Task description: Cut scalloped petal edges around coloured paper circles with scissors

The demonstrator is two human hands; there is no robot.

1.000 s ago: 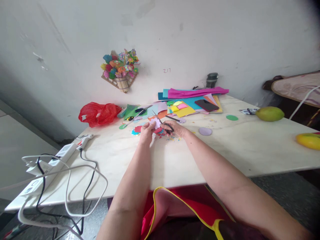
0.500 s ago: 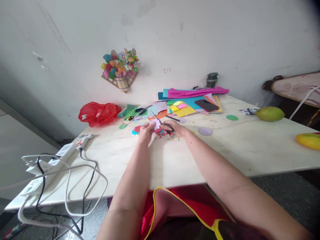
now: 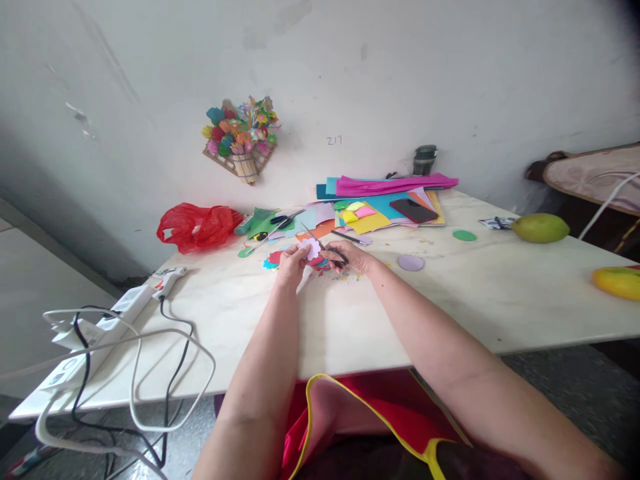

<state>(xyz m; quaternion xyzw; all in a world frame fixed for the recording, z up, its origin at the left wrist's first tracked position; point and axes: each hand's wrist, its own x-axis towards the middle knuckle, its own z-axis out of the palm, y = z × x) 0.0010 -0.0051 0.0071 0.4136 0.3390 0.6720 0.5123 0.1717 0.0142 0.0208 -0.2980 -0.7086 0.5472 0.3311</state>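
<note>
Between the thumb and fingers of my left hand (image 3: 293, 262) is a pale lilac paper flower (image 3: 312, 249) with a scalloped edge. My right hand (image 3: 353, 256) is closed round the dark handles of a pair of scissors (image 3: 339, 256), whose blades point up and left beside the flower's right edge. Below both hands lie red and blue paper cutouts (image 3: 275, 259), partly hidden by my fingers. Tiny coloured paper scraps (image 3: 345, 277) are scattered on the table there.
Coloured paper sheets (image 3: 380, 221), a phone (image 3: 414, 211) and a red plastic bag (image 3: 200, 227) lie along the back. A lilac paper disc (image 3: 411, 263), a green disc (image 3: 465, 235) and a mango (image 3: 540, 227) are to the right. A power strip (image 3: 100, 333) with cables occupies the left edge.
</note>
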